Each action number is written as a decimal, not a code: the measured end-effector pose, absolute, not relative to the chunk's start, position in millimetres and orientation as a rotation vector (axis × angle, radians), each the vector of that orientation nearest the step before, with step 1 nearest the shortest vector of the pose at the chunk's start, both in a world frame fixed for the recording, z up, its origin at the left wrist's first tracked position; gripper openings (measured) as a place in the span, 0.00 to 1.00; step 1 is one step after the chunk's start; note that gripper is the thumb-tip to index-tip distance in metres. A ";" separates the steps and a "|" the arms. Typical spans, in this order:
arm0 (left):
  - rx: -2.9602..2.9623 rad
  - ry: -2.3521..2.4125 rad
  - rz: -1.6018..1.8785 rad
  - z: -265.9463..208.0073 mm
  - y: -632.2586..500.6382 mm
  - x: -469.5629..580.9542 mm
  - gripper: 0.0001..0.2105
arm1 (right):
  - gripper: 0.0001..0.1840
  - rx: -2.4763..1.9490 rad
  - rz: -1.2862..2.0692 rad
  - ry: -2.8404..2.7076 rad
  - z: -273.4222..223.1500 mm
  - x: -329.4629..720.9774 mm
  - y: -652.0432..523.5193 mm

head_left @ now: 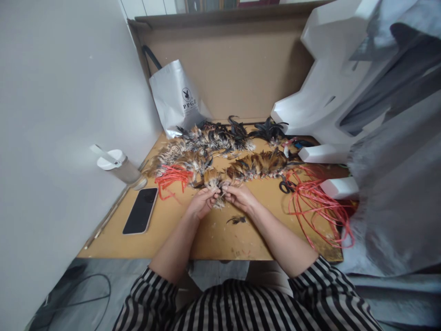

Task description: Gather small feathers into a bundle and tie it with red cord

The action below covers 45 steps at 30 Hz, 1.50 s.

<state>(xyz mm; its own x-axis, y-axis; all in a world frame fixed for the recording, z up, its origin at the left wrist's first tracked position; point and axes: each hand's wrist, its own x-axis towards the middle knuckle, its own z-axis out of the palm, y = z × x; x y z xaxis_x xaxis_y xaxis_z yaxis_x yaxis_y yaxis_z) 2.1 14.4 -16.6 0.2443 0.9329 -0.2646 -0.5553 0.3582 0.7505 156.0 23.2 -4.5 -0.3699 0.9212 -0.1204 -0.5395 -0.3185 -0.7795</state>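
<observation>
Between the hands (204, 202), wispy feathers (219, 201), pale and brown

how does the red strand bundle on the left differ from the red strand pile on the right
The left bundle is small and compact; the right pile is larger and spreads wider. The left bundle shows short strands with loose ends, while the right pile has long, looping ones. The left bundle lies beyond the left hand; the right pile lies beside the black scissors. Both are red.
</observation>
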 end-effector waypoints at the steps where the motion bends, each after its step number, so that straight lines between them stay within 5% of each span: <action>1: 0.586 0.777 1.092 -16.9 14.3 2.3 0.04 | 0.12 -0.704 1.839 -0.828 -4.1 155.3 22.7; 27: 0.790 0.845 1.026 -24.3 12.7 5.2 0.10 | 0.11 -0.980 1.264 -1.206 -7.5 150.3 20.6; 45: 0.780 0.952 1.120 -16.8 13.4 5.7 0.13 | 0.13 -0.806 1.811 -0.942 -2.6 169.0 29.1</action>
